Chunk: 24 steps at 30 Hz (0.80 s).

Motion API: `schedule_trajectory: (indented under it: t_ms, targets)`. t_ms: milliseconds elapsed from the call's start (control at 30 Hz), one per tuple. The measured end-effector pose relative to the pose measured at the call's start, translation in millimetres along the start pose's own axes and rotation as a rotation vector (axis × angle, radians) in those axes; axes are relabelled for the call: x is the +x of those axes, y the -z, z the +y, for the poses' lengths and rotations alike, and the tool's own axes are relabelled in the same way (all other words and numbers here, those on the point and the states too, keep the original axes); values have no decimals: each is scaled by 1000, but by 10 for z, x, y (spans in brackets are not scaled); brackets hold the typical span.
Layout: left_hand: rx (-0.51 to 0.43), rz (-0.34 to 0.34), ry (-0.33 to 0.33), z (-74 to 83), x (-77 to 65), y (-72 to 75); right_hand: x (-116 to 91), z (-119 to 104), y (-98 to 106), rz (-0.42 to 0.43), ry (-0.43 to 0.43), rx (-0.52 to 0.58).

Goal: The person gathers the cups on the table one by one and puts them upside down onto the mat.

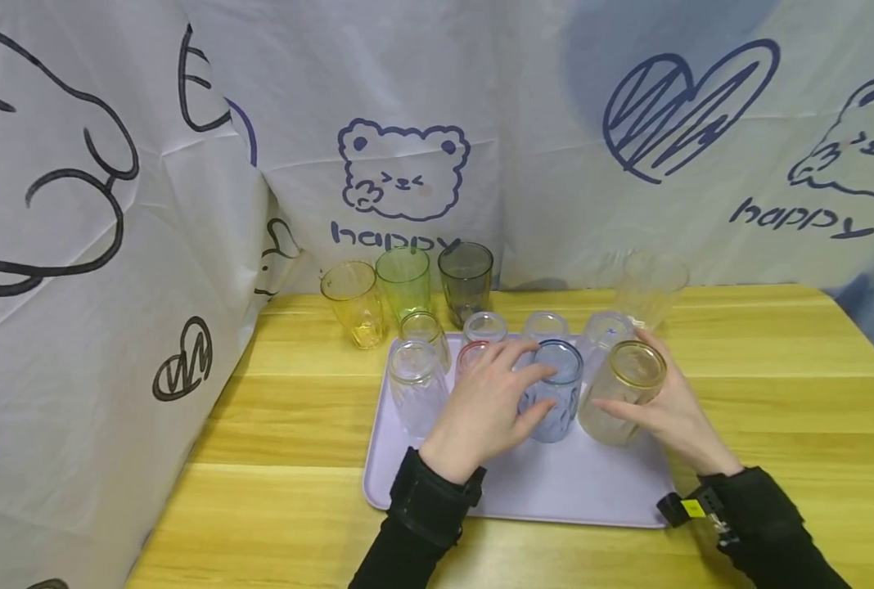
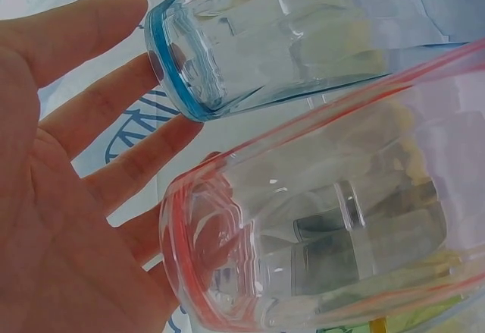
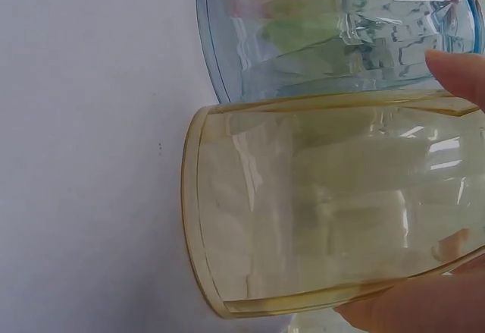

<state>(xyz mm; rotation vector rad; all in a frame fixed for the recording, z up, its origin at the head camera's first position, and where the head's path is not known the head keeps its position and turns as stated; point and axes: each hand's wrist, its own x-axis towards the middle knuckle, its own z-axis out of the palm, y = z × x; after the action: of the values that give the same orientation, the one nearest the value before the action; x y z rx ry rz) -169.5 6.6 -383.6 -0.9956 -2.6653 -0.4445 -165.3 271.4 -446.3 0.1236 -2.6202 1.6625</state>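
Observation:
My right hand (image 1: 669,409) grips an amber-tinted glass (image 1: 621,401) that stands upside down at the right of the lilac tray (image 1: 555,491). In the right wrist view the rim of that amber glass (image 3: 318,212) is down at the tray, right beside the blue glass. My left hand (image 1: 484,401) reaches over the tray with its fingers spread. Its fingertips are right at the raised base of the upside-down blue glass (image 1: 553,401). In the left wrist view a red-tinted glass (image 2: 318,234) stands below the blue one, in front of the palm; the hand mostly hides it in the head view.
A clear glass (image 1: 416,401) and several more stand upside down on the tray. Behind it, yellow (image 1: 356,307), green (image 1: 405,282) and grey (image 1: 466,282) glasses stand upright on the wooden table (image 1: 275,491). Another clear glass (image 1: 650,282) is at the back right, by the printed curtain (image 1: 540,147).

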Motion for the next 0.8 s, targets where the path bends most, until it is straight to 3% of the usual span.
schedule_trajectory:
  t_ms: [200,800]
  targets:
    - [4,-1,-2,5,-1,13,22,-12,-14,-23,3,55]
    - [18,3,1,7,-2,2,-7,-29,-35,-20,4,59]
